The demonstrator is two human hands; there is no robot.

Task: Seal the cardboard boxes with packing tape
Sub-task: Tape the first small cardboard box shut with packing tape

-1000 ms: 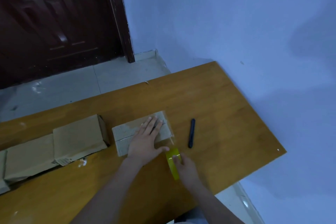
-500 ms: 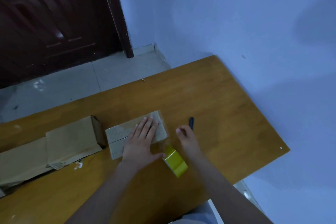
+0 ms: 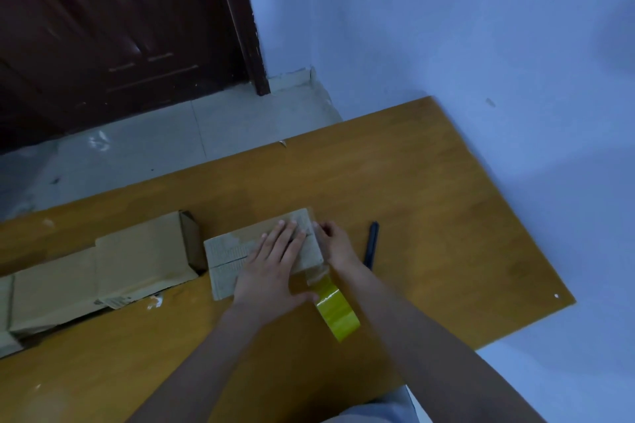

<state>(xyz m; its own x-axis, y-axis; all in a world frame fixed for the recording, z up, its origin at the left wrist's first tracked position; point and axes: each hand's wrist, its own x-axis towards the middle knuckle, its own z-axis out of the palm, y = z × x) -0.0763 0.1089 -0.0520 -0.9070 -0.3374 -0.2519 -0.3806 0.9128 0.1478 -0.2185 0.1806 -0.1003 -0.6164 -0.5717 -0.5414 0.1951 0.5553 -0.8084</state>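
Blue walls and a dark door (image 3: 113, 27) back a wooden table (image 3: 429, 209). At its middle lies a small box (image 3: 237, 251), the left hand (image 3: 271, 268) pressing flat on its top, fingers straight and spread. The right hand (image 3: 335, 244) presses straight fingers against the box's right end. A yellow tape roll (image 3: 336, 309) sits just right of the box's near corner, a clear strip running up to it. More boxes (image 3: 103, 268) lie left of it; a dark pen (image 3: 372, 244) lies right.

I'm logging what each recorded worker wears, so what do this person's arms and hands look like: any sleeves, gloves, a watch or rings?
Both forearms are bare right down to the bottom edge of the picture; no sleeve shows. The left hand and the right hand are ungloved, with no watch, bracelet or ring visible on wrists or fingers. The light is dim, so a thin band could be missed.
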